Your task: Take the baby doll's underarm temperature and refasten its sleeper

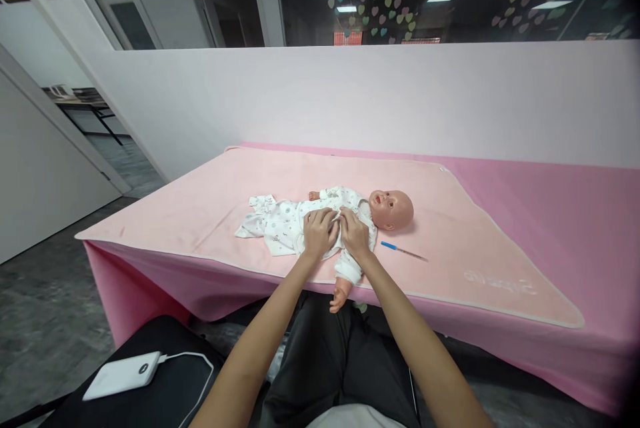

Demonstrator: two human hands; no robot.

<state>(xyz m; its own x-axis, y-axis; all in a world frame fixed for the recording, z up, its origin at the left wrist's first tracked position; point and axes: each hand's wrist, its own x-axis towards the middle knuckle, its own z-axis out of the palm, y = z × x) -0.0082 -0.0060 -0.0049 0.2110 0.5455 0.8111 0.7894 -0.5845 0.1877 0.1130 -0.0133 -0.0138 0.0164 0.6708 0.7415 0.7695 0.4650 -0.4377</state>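
A childcare training room: a baby doll (345,215) on a pink padded table (550,215), office partitions behind.

Both bare forearms reach forward from the lower edge of the view and converge toward the near edge of the bed. The left hand (320,231) lies palm down, fingers curled and pressed together, knuckles up. The right hand (355,233) sits just beside it, nearly touching, also palm down with its fingers bent, the wrists angled inward toward each other.
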